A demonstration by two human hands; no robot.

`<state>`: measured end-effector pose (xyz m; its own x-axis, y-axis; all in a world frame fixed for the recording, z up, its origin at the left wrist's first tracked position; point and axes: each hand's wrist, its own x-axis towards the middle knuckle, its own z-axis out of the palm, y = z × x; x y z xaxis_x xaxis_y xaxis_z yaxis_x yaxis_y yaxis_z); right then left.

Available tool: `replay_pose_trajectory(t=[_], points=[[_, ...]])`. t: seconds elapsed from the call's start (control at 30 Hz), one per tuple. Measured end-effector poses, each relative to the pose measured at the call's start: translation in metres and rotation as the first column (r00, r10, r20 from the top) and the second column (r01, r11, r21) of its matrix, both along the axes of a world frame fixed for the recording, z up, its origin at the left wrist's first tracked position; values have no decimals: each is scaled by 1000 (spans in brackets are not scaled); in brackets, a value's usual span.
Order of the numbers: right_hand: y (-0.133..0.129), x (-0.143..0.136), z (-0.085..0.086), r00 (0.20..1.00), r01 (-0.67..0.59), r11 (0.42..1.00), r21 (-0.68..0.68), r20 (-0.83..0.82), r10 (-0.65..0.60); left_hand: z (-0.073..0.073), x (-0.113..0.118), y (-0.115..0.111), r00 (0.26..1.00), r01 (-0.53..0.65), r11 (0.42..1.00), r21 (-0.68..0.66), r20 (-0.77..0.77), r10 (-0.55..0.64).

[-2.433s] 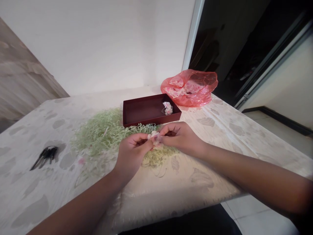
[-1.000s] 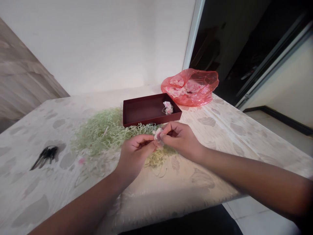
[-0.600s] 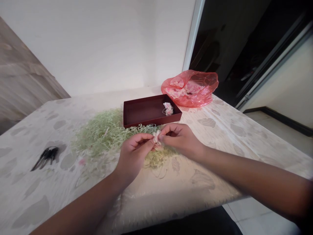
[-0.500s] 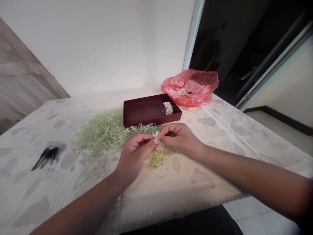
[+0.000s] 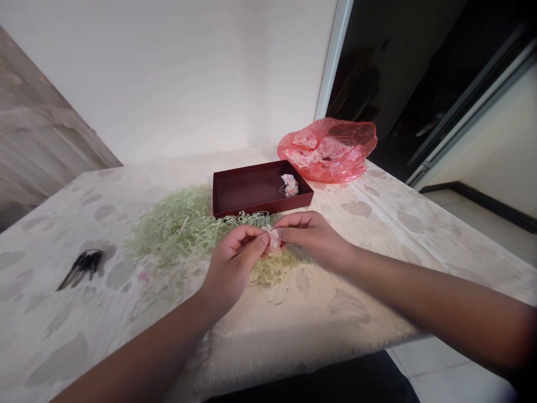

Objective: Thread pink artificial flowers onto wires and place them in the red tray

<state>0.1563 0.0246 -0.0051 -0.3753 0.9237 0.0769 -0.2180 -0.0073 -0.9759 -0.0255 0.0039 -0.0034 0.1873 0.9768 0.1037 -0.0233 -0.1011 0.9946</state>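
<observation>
Between my fingertips is a small pale pink-white artificial flower. My left hand pinches its left side, thumb against fingers. From the right, my right hand pinches the flower's other edge. Both hands are just above the table, in front of a dark maroon open box. Two similar pink-and-white flowers lie inside the box at its right end. Pale green shredded filler is heaped left of the box, and some strands show below my hands.
A translucent red plastic bag holding pink-and-white contents sits at the back right of the table. A bunch of keys lies on the left of the patterned tablecloth. A white wall stands behind the table.
The flower shows more of its petals now, turned and spread between my fingertips. My right thumb and fingers have shifted slightly. The box, bag and filler stay in place.
</observation>
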Motion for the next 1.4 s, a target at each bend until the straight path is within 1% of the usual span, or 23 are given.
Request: replay_pose_trajectory(t=[0.13, 0.23, 0.3, 0.37, 0.47, 0.57, 0.63, 0.7, 0.8, 0.87, 0.93, 1.03, 1.1, 1.13, 1.2, 1.3, 1.4], points=[[-1, -1, 1, 1000, -12, 1000, 24, -14, 12, 1, 1, 1, 1000, -12, 1000, -29, -17, 11], [-4, -2, 2, 999, -46, 998, 37, -25, 47, 0, 1, 1, 997, -59, 998, -31, -61, 57], [-5, -3, 4, 1000, -22, 1000, 21, -4, 22, -1, 1, 0, 993, -76, 997, -21, -90, 73], [-3, -2, 5, 998, 35, 999, 9, 47, -35, -1, 0, 0, 993, -81, 997, -2, -88, 80], [5, 3, 4, 981, 147, 988, 45, 120, -152, -2, 0, -1, 991, -130, 991, 22, 22, 130], [16, 11, 1, 938, 262, 948, 183, 185, -295, -2, -1, 0, 976, -159, 986, 42, 156, 150], [23, 14, -2, 910, 278, 916, 288, 227, -347, -2, -2, 0, 969, -146, 987, 70, 211, 129], [25, 14, -5, 897, 245, 906, 344, 275, -347, -3, -2, 1, 963, -143, 986, 92, 242, 117], [24, 11, -7, 883, 160, 917, 365, 362, -298, -3, -2, 1, 960, -149, 983, 104, 255, 118], [22, 9, -9, 871, 90, 901, 425, 405, -278, -2, -2, 1, 959, -149, 983, 106, 256, 118], [21, 9, -10, 846, 3, 839, 544, 446, -291, -1, -2, 0, 960, -152, 983, 103, 254, 122], [23, 12, -12, 807, -90, 702, 706, 465, -364, -1, -2, -1, 962, -154, 984, 92, 241, 128], [25, 14, -13, 804, -118, 631, 767, 447, -393, -1, -3, -1, 964, -157, 984, 89, 233, 132], [25, 15, -14, 807, -128, 610, 782, 440, -395, -1, -3, -2, 965, -157, 984, 89, 228, 133], [26, 15, -14, 813, -155, 598, 787, 445, -376, -1, -3, -2, 967, -155, 984, 89, 217, 133], [25, 14, -15, 828, -192, 604, 774, 458, -323, -1, -3, -1, 972, -149, 984, 95, 197, 129], [24, 13, -15, 845, -201, 603, 772, 448, -293, -1, -2, -2, 976, -143, 985, 95, 176, 124]])
